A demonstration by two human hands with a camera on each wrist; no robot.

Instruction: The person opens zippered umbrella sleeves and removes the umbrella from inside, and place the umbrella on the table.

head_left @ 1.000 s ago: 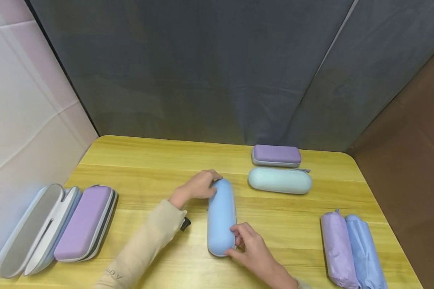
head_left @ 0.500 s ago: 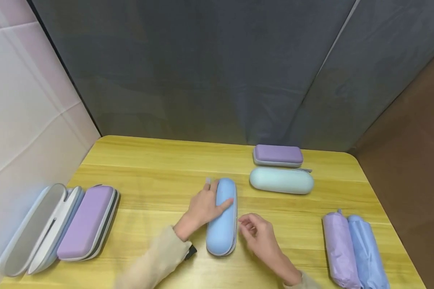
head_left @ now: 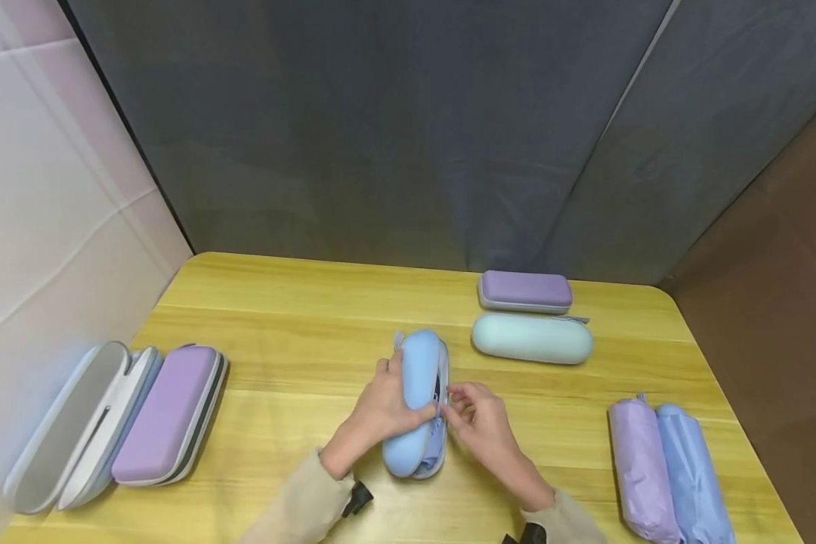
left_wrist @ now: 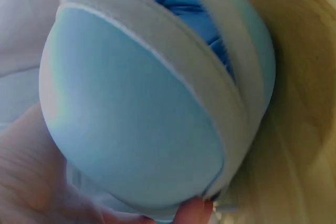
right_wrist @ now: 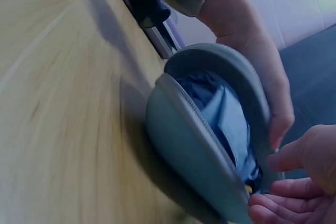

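In the head view a light blue zip case lies on the table with its right side gaping. Blue crinkled fabric shows inside it in both wrist views. My left hand grips the case from the left, thumb across the top to the lid's edge. At the gap on the right, my right hand holds the case's edge with bent fingers, its thumb close to the left thumb. The right wrist view shows those fingers at the rim.
A purple case and an opened pale case lie at the left. Mint and small purple cases lie at the back. Purple and blue wrapped bundles lie at the right.
The case has gone from looking closed to gaping on its right side, with fabric showing. The left hand moved from its far end to its middle; the right hand returned to its edge.
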